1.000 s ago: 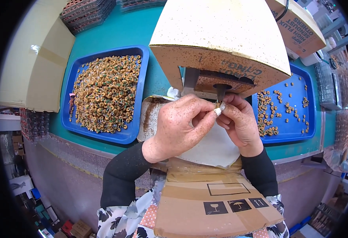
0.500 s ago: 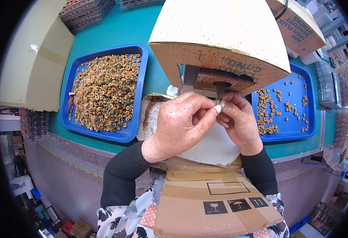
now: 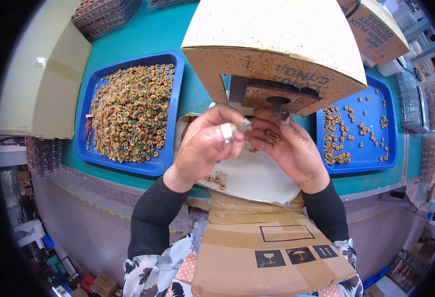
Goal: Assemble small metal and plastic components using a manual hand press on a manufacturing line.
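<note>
My left hand (image 3: 202, 146) is raised over a white board (image 3: 262, 180), its thumb and forefinger apart. White wrapping covers the thumb, and a greyish one the forefinger tip. Nothing shows between those fingers. Opposite it, my right hand (image 3: 299, 153) has a small brown wire-wound ring coil (image 3: 271, 136) lying against its curled fingers. The right thumb tip, also wrapped in white, is beside a dark metal spindle (image 3: 277, 103) under a speckled cardboard cover (image 3: 272, 29). What the right thumb and forefinger pinch there is partly hidden. A few loose coils (image 3: 220, 179) and brown crumbs lie on the board.
A blue tray (image 3: 177, 99) heaped with ring coils (image 3: 133, 116) stands at left on the green table (image 3: 150, 32). Another blue tray (image 3: 361, 154) with scattered coils is at right. A cardboard flap (image 3: 267, 267) covers my lap. Boxes stand at both sides.
My hands have come apart: the left moved left and its fingers parted. My right hand turned slightly, showing a coil in its fingers. Coils on the board have come into view.
</note>
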`<state>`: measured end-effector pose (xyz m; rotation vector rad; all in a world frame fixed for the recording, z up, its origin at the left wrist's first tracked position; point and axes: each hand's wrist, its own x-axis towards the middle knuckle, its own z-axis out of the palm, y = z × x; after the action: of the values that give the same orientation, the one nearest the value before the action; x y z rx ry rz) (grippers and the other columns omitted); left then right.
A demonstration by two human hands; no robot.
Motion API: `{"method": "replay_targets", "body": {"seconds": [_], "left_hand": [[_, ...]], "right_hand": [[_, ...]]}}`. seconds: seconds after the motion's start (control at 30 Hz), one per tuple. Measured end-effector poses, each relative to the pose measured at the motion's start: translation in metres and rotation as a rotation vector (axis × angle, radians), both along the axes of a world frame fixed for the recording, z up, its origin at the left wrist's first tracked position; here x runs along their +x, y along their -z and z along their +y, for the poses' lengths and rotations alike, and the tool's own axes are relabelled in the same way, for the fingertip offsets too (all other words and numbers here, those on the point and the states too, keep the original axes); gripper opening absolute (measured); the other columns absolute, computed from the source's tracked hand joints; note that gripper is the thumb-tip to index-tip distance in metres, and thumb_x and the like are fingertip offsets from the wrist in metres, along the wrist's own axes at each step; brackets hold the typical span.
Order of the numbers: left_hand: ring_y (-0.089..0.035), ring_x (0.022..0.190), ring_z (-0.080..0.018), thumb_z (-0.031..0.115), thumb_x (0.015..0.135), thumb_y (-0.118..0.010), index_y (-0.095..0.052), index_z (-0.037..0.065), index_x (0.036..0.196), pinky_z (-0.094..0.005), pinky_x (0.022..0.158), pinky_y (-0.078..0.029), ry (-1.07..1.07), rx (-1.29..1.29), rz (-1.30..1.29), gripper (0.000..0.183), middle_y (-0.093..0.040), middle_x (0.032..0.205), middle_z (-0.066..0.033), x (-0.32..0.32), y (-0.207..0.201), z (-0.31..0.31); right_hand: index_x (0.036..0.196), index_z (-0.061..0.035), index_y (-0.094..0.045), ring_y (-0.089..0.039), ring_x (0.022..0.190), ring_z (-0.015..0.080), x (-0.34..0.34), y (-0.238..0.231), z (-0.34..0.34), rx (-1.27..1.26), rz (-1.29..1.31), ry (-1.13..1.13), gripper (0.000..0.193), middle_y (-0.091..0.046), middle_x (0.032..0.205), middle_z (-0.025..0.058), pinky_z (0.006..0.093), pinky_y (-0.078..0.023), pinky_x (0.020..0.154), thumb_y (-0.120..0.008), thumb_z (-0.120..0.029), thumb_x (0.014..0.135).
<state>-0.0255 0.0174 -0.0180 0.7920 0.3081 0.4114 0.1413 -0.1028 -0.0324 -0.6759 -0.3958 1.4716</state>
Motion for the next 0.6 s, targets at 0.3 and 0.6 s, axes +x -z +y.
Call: {"method": "replay_targets", "body": {"seconds": [0.3, 0.6], "left_hand": [[-0.064, 0.076, -0.0239, 0.014, 0.076, -0.071, -0.066, 0.012, 0.094, -0.0340, 0.063, -0.052, -0.188, 1.534, 0.315, 0.019, -0.061, 0.085, -0.0065, 0.014, 0.014, -0.013], [-0.061, 0.064, -0.0226, 0.010, 0.075, -0.070, -0.063, 0.007, 0.092, -0.0326, 0.053, -0.049, -0.336, 1.727, 0.303, 0.019, -0.061, 0.080, -0.0053, 0.008, 0.007, -0.013]], "right_hand": [[0.139, 0.0028, -0.035, -0.053, 0.114, 0.0216, -0.004, 0.005, -0.001, -0.071, -0.052, -0.047, 0.052, -0.048, 0.133, 0.0140, 0.0371, -0.043, 0.098, -0.040, -0.032, 0.100], [0.120, 0.0003, -0.049, -0.062, 0.086, 0.0142, 0.008, 0.010, -0.003, -0.292, -0.407, -0.133, 0.033, -0.059, 0.103, 0.0083, 0.0278, -0.056, 0.069, -0.057, -0.017, 0.093]]}}
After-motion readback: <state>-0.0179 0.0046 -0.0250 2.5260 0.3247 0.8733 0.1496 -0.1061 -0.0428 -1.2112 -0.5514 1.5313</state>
